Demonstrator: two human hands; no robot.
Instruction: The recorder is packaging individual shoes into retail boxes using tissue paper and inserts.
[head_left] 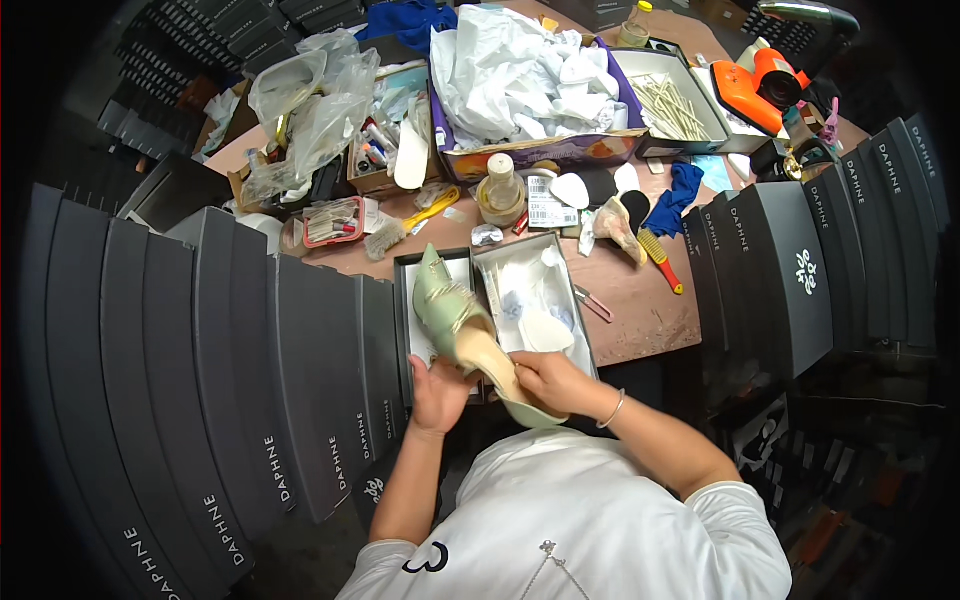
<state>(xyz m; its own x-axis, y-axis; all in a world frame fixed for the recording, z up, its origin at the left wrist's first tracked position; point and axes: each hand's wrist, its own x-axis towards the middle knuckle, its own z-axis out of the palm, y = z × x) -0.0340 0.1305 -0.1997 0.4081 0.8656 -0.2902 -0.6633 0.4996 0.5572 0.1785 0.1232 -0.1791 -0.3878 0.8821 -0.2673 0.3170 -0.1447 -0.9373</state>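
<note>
A pale green pointed-toe shoe (441, 306) with a beige insole is tilted in front of me, its toe pointing away and its heel end toward my body. A gathered trim crosses its upper. My left hand (440, 396) supports it from the left, thumb apart and the other fingers partly hidden behind the shoe. With bent fingers, my right hand (552, 384) grips the side near the heel, fingertips at the insole. Beneath the shoe are an open dark box tray (404, 330) and a second tray (588, 345) holding white paper and a white pad.
Stacks of dark shoe boxes (235, 370) rise on the left, more boxes (780, 270) on the right. A purple carton (540, 152) of crumpled paper, a yellow-handled brush (430, 208), a glue jar (500, 195), a red-handled brush (668, 268) and a pink-handled tool (596, 304) occupy the table.
</note>
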